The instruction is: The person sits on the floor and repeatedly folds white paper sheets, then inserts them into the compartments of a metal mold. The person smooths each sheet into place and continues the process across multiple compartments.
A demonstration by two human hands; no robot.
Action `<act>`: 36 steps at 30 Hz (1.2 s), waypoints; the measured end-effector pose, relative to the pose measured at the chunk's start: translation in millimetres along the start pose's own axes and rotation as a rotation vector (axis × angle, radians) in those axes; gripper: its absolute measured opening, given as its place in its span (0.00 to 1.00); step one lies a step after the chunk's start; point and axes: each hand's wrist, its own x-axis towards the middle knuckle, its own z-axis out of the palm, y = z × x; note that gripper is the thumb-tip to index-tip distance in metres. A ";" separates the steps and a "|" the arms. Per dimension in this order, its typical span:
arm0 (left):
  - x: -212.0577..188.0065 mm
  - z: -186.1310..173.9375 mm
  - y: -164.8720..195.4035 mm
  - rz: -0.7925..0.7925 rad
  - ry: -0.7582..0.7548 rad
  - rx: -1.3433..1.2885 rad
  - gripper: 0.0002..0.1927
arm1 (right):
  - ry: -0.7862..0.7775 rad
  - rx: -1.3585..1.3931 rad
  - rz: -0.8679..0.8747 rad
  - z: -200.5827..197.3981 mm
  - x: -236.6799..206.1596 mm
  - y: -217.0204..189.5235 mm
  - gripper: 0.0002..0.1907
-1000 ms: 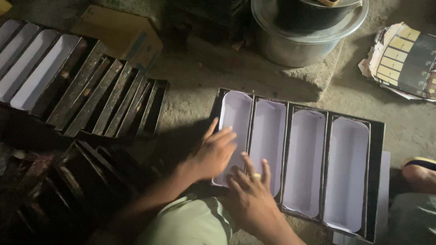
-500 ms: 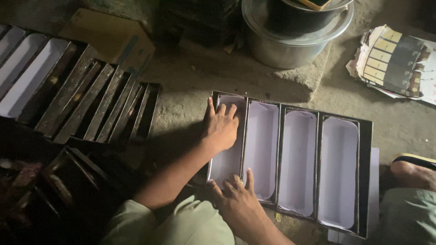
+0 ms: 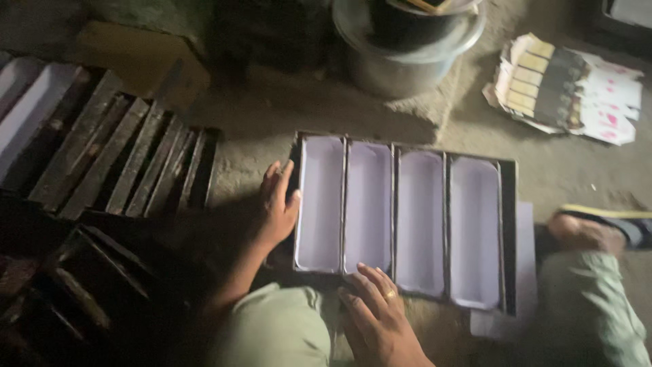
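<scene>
A dark metal baking tray (image 3: pixel 508 224) with several long compartments lies on the floor in front of me, each lined with white paper (image 3: pixel 420 221). My left hand (image 3: pixel 278 204) rests against the tray's left side, thumb at the rim of the leftmost compartment. My right hand (image 3: pixel 377 314), a ring on one finger, lies flat at the tray's near edge with fingertips touching the rim below the second compartment. Neither hand holds anything.
Rows of dark empty loaf tins (image 3: pixel 122 163) stand at the left, a few lined with paper (image 3: pixel 30 112). A large metal pot (image 3: pixel 407 47) is behind the tray. A stack of printed paper (image 3: pixel 564 88) lies at the upper right. My foot in a sandal (image 3: pixel 598 231) is at the right.
My left hand has slid from inside the leftmost compartment out to the tray's left side. My right hand has drawn back to the near edge.
</scene>
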 end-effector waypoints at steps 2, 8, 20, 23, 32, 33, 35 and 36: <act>-7.6 9.1 -7.4 -0.056 -0.054 -0.068 0.31 | 0.001 0.021 0.038 3.4 -19.7 -10.4 0.23; -23.4 16.6 -17.6 -0.234 -0.150 -0.068 0.30 | -0.191 0.160 0.170 33.9 -114.5 -18.3 0.22; -53.7 44.9 -61.0 -0.535 -0.210 -0.044 0.26 | 0.005 0.247 0.869 -0.1 -269.3 -25.7 0.25; -57.1 49.1 -59.6 -0.526 -0.151 -0.071 0.27 | 0.504 0.888 1.604 -46.0 -264.8 -44.2 0.27; -117.7 11.9 -55.6 -0.683 -0.261 -0.330 0.25 | -0.369 -0.203 0.963 -203.2 -242.4 31.9 0.23; -138.5 9.0 -53.1 -0.736 -0.254 -0.403 0.25 | -0.505 -0.322 0.867 -214.4 -236.5 57.1 0.24; -173.9 16.4 -42.3 -0.891 -0.071 -0.502 0.28 | -0.487 -0.199 1.094 -228.3 -222.8 109.6 0.28; -186.8 22.3 -36.1 -0.979 0.076 -0.525 0.31 | -0.472 -0.136 1.206 -229.7 -217.7 132.8 0.30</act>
